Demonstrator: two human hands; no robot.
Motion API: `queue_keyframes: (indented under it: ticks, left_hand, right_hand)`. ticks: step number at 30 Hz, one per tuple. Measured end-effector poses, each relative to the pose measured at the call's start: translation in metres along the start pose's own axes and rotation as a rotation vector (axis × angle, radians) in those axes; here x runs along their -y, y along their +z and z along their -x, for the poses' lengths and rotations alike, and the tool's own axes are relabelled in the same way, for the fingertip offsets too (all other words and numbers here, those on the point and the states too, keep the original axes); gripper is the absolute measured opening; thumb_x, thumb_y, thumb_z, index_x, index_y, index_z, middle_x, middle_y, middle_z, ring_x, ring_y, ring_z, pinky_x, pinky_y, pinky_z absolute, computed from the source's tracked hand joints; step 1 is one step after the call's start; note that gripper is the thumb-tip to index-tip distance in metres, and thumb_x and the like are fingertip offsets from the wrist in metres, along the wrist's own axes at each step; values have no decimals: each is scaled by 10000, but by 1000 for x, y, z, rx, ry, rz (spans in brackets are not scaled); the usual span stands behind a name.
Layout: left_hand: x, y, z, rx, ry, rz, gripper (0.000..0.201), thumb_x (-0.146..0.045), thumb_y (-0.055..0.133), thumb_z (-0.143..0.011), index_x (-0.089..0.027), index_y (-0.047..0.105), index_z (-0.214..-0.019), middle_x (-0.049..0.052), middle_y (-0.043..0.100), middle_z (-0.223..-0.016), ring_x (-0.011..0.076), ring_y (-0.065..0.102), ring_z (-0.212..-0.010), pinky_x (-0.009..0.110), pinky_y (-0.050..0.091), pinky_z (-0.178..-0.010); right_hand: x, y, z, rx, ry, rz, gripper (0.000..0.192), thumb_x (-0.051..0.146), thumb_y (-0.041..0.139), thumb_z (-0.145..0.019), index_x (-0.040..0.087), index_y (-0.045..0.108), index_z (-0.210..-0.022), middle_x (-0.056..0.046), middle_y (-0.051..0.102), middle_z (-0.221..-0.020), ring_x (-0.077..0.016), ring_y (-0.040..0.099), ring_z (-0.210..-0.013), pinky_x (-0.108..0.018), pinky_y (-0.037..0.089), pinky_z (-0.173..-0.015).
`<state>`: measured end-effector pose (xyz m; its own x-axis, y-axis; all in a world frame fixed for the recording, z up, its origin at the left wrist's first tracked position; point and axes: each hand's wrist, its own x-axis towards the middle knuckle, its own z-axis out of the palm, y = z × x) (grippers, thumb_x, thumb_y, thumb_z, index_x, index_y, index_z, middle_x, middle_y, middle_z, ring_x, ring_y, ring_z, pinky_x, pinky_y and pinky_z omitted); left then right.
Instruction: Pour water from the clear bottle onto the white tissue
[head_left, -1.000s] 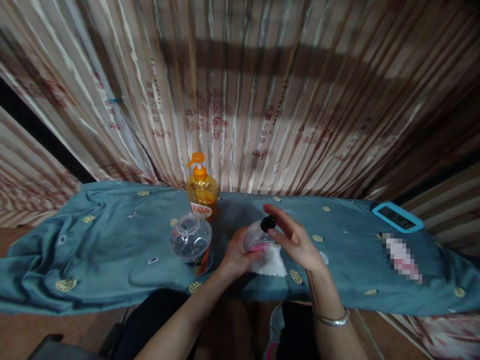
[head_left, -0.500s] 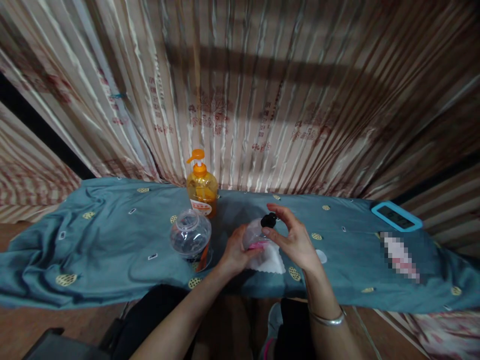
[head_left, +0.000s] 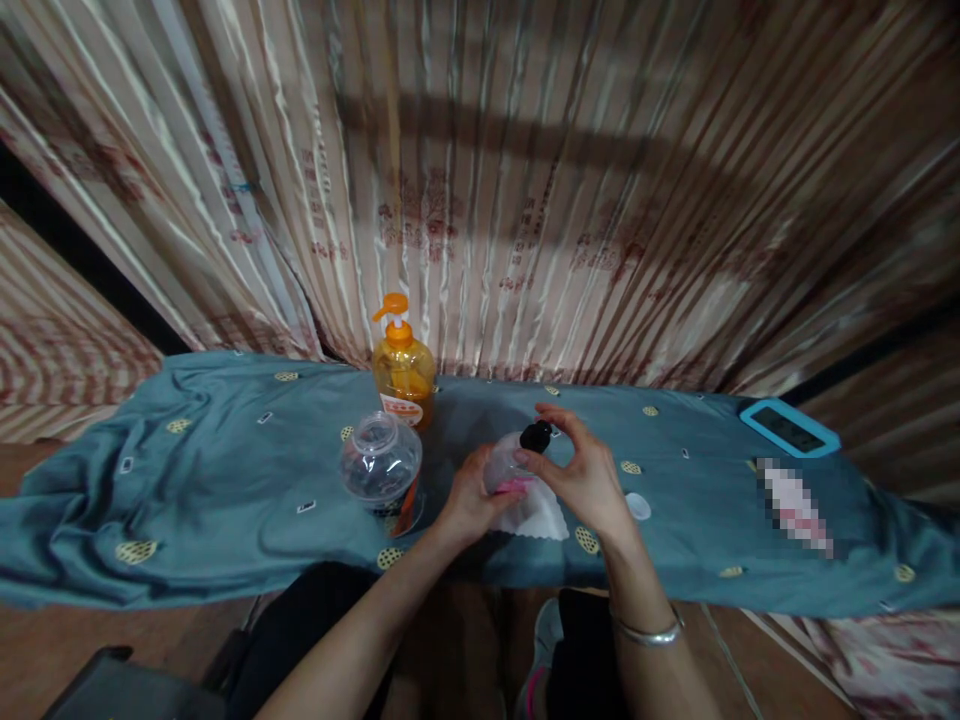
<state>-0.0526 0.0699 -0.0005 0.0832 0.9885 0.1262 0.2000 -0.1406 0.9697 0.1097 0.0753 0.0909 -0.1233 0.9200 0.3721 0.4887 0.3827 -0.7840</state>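
Observation:
My left hand (head_left: 474, 497) is wrapped round a small translucent bottle (head_left: 504, 460) with a pink band low on its side. On top of the bottle sits a black cap (head_left: 536, 436), and the thumb and fingers of my right hand (head_left: 577, 468) close about it. Whether the cap is seated on the neck I cannot tell. Beneath the bottle lies a white scalloped cloth (head_left: 536, 515). A small white disc (head_left: 638, 506) rests on the tablecloth just right of my right wrist, which wears a silver bangle.
Left of my hands a clear plastic jar (head_left: 380, 460) stands in front of an orange pump bottle (head_left: 403, 375). A blue-framed digital clock (head_left: 791, 428) and a pixelated item (head_left: 793, 508) lie at the right. The teal tablecloth (head_left: 225, 470) ends at a curtain (head_left: 480, 200) behind.
The whole view has shifted slightly. Both hands keep their hold on the bottle and its cap; the white disc shows a little more beside my right wrist.

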Motion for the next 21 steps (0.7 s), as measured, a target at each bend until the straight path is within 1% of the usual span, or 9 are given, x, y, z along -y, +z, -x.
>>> queue_keyframes:
  ticks: [2, 3, 7, 10, 13, 14, 16, 19, 21]
  left_hand:
    - [0, 0, 0, -6, 12, -3, 524, -235, 831, -648, -205, 642, -1136, 39, 714, -1067, 268, 657, -1045, 377, 527, -930]
    - [0, 0, 0, -5, 15, -4, 527, -231, 831, -648, -199, 640, -1138, 44, 712, -1077, 271, 656, -1053, 385, 522, -944]
    - [0, 0, -1, 6, 26, 14, 528, -223, 825, -664, -194, 626, -1153, 46, 709, -1099, 261, 660, -1054, 395, 516, -965]
    - [0, 0, -1, 6, 36, 5, 522, -188, 827, -649, -194, 628, -1131, 34, 705, -1078, 249, 665, -1023, 384, 520, -951]
    - [-2, -1, -1, 4, 35, -2, 507, -169, 820, -653, -181, 629, -1122, 36, 702, -1054, 247, 666, -1005, 376, 522, -927]
    - [-3, -1, -1, 4, 30, -6, 500, -168, 820, -653, -179, 631, -1116, 36, 703, -1049, 247, 667, -1000, 373, 523, -920]
    - [-5, -1, 0, 4, 15, -16, 494, -179, 827, -648, -182, 636, -1104, 33, 706, -1039, 247, 670, -986, 367, 524, -912]
    - [-6, 0, 0, -1, 0, -17, 485, -224, 834, -659, -191, 641, -1103, 33, 713, -1040, 245, 672, -984, 360, 524, -914]
    - [-5, 1, 0, -5, 1, -4, 491, -244, 830, -670, -189, 638, -1118, 44, 715, -1062, 246, 670, -1000, 360, 524, -919]
  right_hand:
    - [2, 2, 0, -40, 14, 15, 393, 426, 752, -775, 144, 655, -1031, -229, 659, -1301, -381, 592, -1256, -559, 411, -1069]
    - [3, 2, -1, -36, 12, 13, 378, 418, 736, -785, 145, 664, -1035, -220, 670, -1291, -372, 594, -1258, -545, 414, -1071]
    - [6, -3, -2, 74, -23, -22, 424, 375, 630, -852, 130, 649, -1198, -175, 674, -1315, -295, 604, -1268, -455, 424, -1087]
    - [5, -8, -2, 154, -47, -59, 416, 354, 572, -891, 137, 631, -1242, -149, 648, -1371, -242, 569, -1317, -395, 397, -1114]
    - [3, -9, -2, 185, -46, -75, 487, 383, 599, -886, 159, 584, -1318, -127, 630, -1401, -241, 559, -1326, -407, 396, -1115]
    - [3, -9, -2, 171, -36, -71, 540, 402, 643, -861, 158, 567, -1336, -136, 626, -1401, -263, 566, -1314, -433, 404, -1105]
    - [2, -6, -2, 98, -7, -56, 591, 424, 743, -783, 145, 586, -1280, -176, 624, -1381, -321, 584, -1274, -497, 413, -1080]
    - [1, -1, -2, -9, 19, -70, 411, 387, 773, -757, 158, 658, -1078, -198, 668, -1296, -356, 599, -1239, -542, 391, -1074]
    - [2, 0, -3, -29, 10, -123, 323, 342, 759, -774, 180, 682, -1043, -168, 690, -1276, -333, 597, -1253, -519, 382, -1086]
